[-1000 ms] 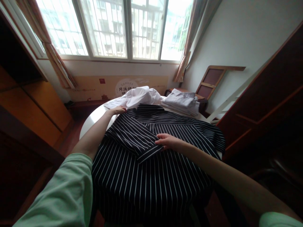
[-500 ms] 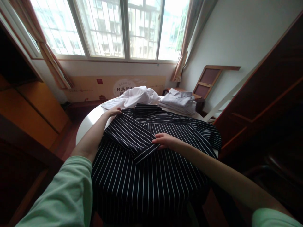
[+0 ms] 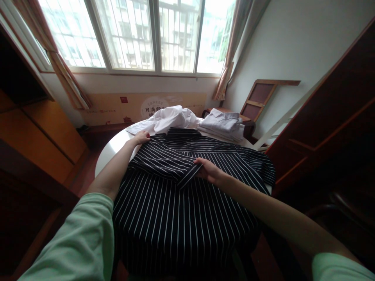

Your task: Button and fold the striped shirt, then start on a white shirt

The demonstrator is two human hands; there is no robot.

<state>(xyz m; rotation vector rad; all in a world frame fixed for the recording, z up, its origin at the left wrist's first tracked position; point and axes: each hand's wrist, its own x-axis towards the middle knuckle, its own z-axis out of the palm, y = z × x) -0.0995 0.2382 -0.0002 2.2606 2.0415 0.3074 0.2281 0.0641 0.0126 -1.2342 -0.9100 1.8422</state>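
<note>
Black, white-striped cloth sleeve [image 3: 164, 159] slants nearward to our R hand [image 3: 209, 171], pinching cuff [image 3: 189, 176]; L hand [image 3: 141, 137] touches shoulder [image 3: 155, 139], pinch unclear.

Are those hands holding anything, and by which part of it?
Yes, the striped shirt: the right hand grips a sleeve's cuff; the left hand is at the shoulder, its grip unclear.

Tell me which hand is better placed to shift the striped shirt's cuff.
Right, I'd judge: the right hand grips the cuff of the sleeve lying across the striped shirt. The left hand is farther off, at the shirt's shoulder edge.
</note>
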